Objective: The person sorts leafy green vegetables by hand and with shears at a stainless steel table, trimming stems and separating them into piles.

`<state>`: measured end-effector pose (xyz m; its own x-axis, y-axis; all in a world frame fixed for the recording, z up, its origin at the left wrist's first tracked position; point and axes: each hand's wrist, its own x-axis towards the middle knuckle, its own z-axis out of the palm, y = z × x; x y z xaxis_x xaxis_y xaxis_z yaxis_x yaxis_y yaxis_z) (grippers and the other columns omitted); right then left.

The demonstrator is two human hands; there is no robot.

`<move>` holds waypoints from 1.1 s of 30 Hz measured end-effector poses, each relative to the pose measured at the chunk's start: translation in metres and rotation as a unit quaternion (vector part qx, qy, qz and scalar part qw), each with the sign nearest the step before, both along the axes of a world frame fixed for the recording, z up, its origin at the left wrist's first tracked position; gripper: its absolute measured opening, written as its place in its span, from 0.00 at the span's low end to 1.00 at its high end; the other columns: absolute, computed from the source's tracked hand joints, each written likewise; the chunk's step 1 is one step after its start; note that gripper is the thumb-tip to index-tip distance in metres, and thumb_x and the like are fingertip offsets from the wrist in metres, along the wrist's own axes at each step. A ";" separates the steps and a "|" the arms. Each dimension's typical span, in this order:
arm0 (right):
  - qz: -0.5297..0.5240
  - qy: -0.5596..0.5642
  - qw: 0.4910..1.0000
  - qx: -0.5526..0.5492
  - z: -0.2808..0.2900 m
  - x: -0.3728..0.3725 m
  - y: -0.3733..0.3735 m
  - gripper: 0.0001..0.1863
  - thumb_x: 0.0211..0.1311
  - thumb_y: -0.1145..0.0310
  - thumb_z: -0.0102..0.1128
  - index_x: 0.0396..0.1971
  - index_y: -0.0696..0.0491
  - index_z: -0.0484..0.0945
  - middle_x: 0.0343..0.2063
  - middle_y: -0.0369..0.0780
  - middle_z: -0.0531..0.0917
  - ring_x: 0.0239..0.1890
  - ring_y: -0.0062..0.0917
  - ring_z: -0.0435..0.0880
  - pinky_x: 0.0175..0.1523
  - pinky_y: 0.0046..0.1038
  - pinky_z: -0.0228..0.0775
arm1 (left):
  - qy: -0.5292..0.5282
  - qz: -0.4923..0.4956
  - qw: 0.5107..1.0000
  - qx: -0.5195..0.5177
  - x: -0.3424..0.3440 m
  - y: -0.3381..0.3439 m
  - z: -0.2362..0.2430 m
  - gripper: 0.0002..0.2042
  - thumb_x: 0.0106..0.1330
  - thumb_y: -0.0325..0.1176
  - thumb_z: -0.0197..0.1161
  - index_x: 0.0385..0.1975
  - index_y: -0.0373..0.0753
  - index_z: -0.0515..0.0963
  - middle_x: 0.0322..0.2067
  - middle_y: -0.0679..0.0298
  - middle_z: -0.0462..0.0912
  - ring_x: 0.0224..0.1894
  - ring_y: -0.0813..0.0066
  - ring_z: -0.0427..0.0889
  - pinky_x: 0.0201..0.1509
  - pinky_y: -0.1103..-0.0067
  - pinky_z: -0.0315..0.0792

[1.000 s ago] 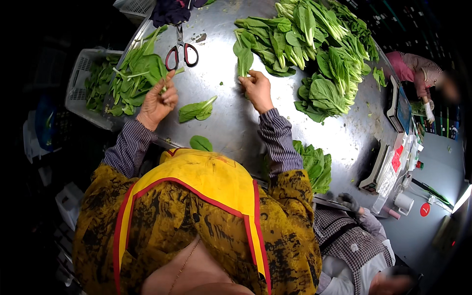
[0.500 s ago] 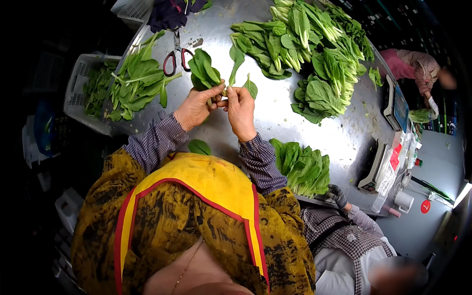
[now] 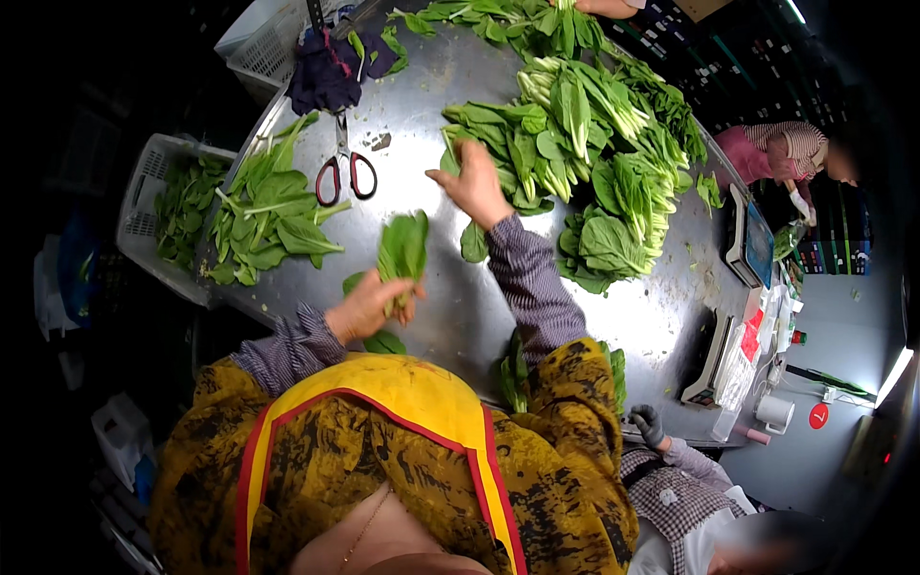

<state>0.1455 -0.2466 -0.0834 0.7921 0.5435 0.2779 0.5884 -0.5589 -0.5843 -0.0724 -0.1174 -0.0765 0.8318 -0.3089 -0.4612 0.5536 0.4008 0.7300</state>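
My left hand (image 3: 369, 305) is closed round the stems of a small bunch of green leafy vegetables (image 3: 403, 245), held upright low over the metal table (image 3: 402, 115). Farther off, my right hand (image 3: 475, 182) reaches out with thumb and forefinger apart and nothing between them. It is over a loose leaf (image 3: 448, 144) at the left edge of a large heap of leafy greens (image 3: 613, 139). Another single leaf (image 3: 473, 243) lies below that hand. Beside my left hand, more leaves (image 3: 385, 343) rest near the table edge.
Scissors (image 3: 345, 177) with red and black handles lie beyond my left hand. Loose greens (image 3: 273, 216) sit at the left, next to a white crate (image 3: 144, 206). A dark cloth (image 3: 326, 77) lies farther back. Scales (image 3: 752, 240) stand at the right. A gloved co-worker's hand (image 3: 648, 424) is near the edge.
My hands have parted. The left, still holding the bunch, drew back toward me; the right moved away toward the heap. The view has shifted, and another person's hand shows at the far edge.
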 end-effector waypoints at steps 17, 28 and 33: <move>0.254 -0.165 0.880 -0.367 0.008 0.040 0.003 0.13 0.56 0.70 0.55 0.43 0.44 0.77 0.37 0.33 0.80 0.51 0.31 0.72 0.61 0.56 0.52 | -0.014 0.243 0.952 0.188 0.046 0.099 -0.055 0.10 0.61 0.27 0.56 0.39 0.31 0.77 0.24 0.65 0.78 0.19 0.82 0.69 0.22 0.85 0.64; 0.138 -0.178 0.905 -0.362 0.063 -0.098 -0.093 0.23 0.51 0.75 0.56 0.51 0.53 0.71 0.51 0.46 0.73 0.56 0.39 0.70 0.57 0.48 0.59 | 0.005 0.211 0.975 0.070 0.054 0.013 -0.050 0.10 0.55 0.25 0.70 0.30 0.38 0.73 0.22 0.73 0.72 0.18 0.86 0.64 0.18 0.86 0.58; 0.181 -0.007 0.921 -0.345 0.044 -0.148 -0.092 0.06 0.50 0.71 0.55 0.29 0.56 0.75 0.24 0.43 0.81 0.25 0.35 0.83 0.29 0.35 0.74 | -0.057 0.153 0.963 0.216 0.087 -0.024 -0.044 0.12 0.49 0.27 0.73 0.31 0.34 0.78 0.26 0.67 0.79 0.28 0.80 0.76 0.30 0.82 0.72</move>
<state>-0.0028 -0.3382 -0.0390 0.5227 0.8229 -0.2229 0.8145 -0.5592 -0.1547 0.0145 -0.1415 -0.1200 0.9059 0.1593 -0.3925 0.3649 0.1772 0.9140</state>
